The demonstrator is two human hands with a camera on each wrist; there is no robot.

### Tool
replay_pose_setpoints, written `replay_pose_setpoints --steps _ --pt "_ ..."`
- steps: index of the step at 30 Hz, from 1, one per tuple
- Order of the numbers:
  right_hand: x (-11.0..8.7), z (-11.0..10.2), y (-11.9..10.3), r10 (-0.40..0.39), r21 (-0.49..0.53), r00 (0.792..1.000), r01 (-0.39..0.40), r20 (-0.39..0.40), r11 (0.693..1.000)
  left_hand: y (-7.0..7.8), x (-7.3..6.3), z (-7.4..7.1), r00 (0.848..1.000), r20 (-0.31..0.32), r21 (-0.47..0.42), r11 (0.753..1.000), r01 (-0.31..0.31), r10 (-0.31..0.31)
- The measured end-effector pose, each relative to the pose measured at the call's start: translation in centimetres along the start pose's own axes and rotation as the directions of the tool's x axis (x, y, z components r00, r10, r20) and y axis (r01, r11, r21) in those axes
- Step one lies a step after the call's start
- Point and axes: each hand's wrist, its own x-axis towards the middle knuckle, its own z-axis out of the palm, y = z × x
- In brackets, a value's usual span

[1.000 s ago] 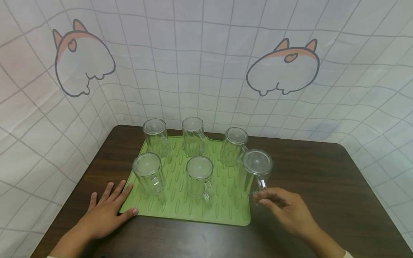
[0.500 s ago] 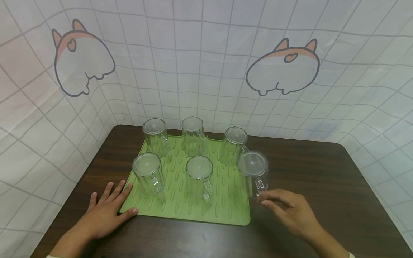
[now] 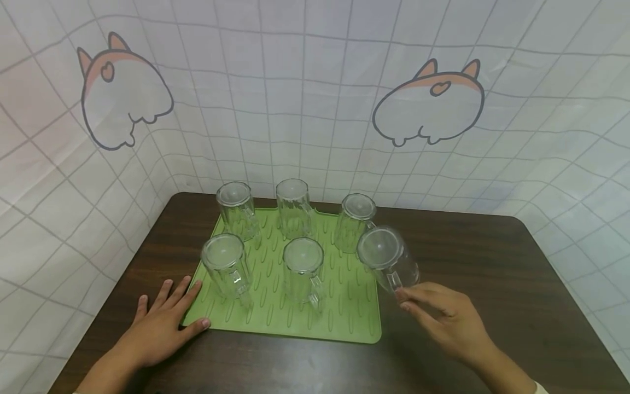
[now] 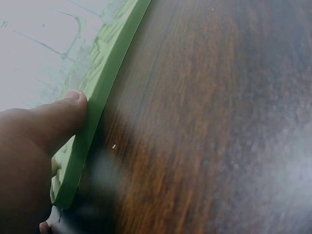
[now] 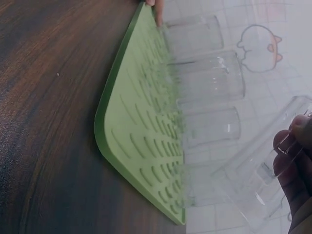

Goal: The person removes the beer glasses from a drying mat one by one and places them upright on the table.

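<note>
**Glass mug (image 3: 384,251) held tilted over mat's edge**

The mug is held clear of the green mat (image 3: 351,323) at its right side, base up, its handle (image 3: 395,280) pinched by the right hand (image 3: 450,323). Five other mugs (image 3: 303,265) are stood on the mat. Its near left corner is touched by the left hand (image 3: 159,331), whose fingers are spread across edge and dark table (image 3: 492,262).

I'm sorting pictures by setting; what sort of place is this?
Probably a staged tabletop setup, though nothing beyond it shows: a dark table is bordered by a grid-patterned backdrop printed with cartoon animals, and five glass mugs stand on a green mat.
</note>
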Motion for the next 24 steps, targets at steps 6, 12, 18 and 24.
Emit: replay_pose_setpoints --steps 6,12,18,24 --pt "0.48 -0.09 -0.11 -0.054 -0.015 0.998 0.053 -0.029 0.998 -0.1 0.02 0.04 1.0 0.002 -0.008 1.0 0.0 0.0" --pt "0.4 -0.15 -0.25 -0.049 -0.019 0.999 0.048 -0.017 0.999 -0.11 0.07 -0.05 1.0 0.0 0.003 1.0 -0.003 0.003" --pt "0.3 -0.2 -0.08 -0.052 -0.022 0.999 0.052 -0.002 0.998 -0.08 0.02 0.02 1.0 -0.008 0.0 1.0 0.0 0.0" --pt "0.49 -0.49 -0.32 -0.058 -0.052 0.998 0.059 0.011 0.997 0.1 0.0 -0.16 1.0 -0.022 -0.009 1.0 -0.003 0.003"
